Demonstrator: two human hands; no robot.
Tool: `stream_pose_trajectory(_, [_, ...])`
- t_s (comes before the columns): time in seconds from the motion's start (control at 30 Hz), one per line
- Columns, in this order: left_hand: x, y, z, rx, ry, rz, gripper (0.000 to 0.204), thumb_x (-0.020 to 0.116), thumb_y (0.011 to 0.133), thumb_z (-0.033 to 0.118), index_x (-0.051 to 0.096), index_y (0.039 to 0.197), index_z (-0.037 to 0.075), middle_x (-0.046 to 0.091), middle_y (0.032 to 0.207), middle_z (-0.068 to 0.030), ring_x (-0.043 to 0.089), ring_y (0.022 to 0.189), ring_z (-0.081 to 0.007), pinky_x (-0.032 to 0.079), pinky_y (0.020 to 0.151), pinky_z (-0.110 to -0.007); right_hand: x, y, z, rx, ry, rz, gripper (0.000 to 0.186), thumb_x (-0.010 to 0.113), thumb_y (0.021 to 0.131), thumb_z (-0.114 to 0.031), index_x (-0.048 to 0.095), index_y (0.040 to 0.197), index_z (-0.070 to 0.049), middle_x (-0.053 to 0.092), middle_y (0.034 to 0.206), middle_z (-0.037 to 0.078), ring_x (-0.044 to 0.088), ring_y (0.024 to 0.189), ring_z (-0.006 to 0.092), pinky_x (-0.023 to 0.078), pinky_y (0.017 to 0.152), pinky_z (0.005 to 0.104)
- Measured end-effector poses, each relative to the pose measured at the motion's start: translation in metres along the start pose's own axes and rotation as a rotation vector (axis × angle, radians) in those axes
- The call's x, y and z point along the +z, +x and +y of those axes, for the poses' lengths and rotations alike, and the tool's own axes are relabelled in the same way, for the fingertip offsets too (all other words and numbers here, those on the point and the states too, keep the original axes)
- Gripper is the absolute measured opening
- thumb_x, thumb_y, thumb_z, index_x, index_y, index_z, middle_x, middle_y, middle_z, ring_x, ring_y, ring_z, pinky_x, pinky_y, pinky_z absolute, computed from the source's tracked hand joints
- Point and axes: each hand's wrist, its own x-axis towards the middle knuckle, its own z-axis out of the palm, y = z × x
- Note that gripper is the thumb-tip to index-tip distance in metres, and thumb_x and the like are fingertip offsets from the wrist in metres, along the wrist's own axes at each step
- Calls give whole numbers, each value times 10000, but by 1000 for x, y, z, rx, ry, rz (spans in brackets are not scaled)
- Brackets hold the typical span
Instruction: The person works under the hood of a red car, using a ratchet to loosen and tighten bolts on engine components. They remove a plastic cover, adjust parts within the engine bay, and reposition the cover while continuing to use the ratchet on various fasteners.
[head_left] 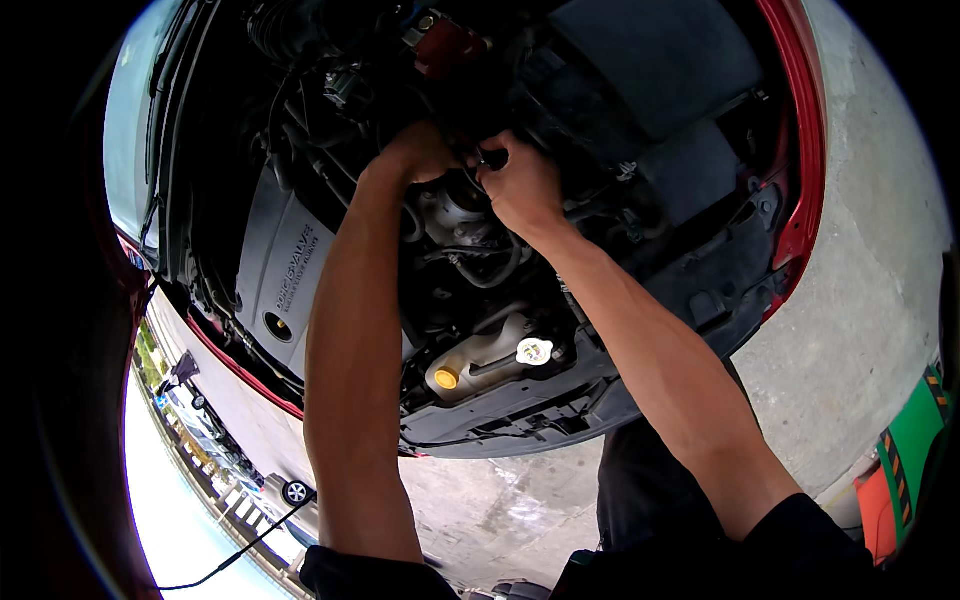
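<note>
Dark part (491, 158), too shadowed to identify, sits deep in the engine bay (715, 290), just beyond the metal housing (453, 212), apparently pinched in the right hand's (522, 187) narrowed fingers; the left hand's (415, 152) fingers I cannot tell. Close two-handed handling seems under way, probably calling for careful touch.

Head-worn fisheye view, facing down, close above engine bay (490, 418)

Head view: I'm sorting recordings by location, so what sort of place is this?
Probably an outdoor or open-sided car-repair or parking area. A red car stands with its engine exposed, the ground looks like concrete, and another car and bright sky show beyond.
</note>
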Motion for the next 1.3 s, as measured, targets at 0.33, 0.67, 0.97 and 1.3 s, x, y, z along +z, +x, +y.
stream_pose_trajectory(0.33, [3,2,-3,58,4,16,324,748,832,265,752,1118,112,732,1103,-136,676,1057,-315,513,929,-393,10,-4,8,-93,4,129,315,707,824,-134,696,1116,-17,730,821,180,729,792,305,547,744,372])
stream_pose_trajectory(0.67, [7,7,-18,49,-161,18,363,772,805,235,742,1135,87,733,1106,-142,678,1042,-305,508,922,-387,1,3,2,-87,-105,-16,291,731,815,-122,651,1081,-34,717,930,175,704,900,357,551,801,428])
stream_pose_trajectory(0.97, [11,5,-16,53,-88,45,344,776,812,194,741,1130,67,744,1068,-140,687,1012,-286,513,913,-375,7,4,7,-211,-92,78,308,742,787,-86,605,1054,-14,693,868,194,698,831,358,539,732,430])
stream_pose_trajectory(1.3, [5,-5,-2,83,-39,78,291,729,848,179,741,1124,86,741,1064,-132,686,1012,-308,512,901,-383,14,0,11,-241,-50,184,280,740,770,-90,653,1023,-7,702,820,197,702,779,365,541,699,425])
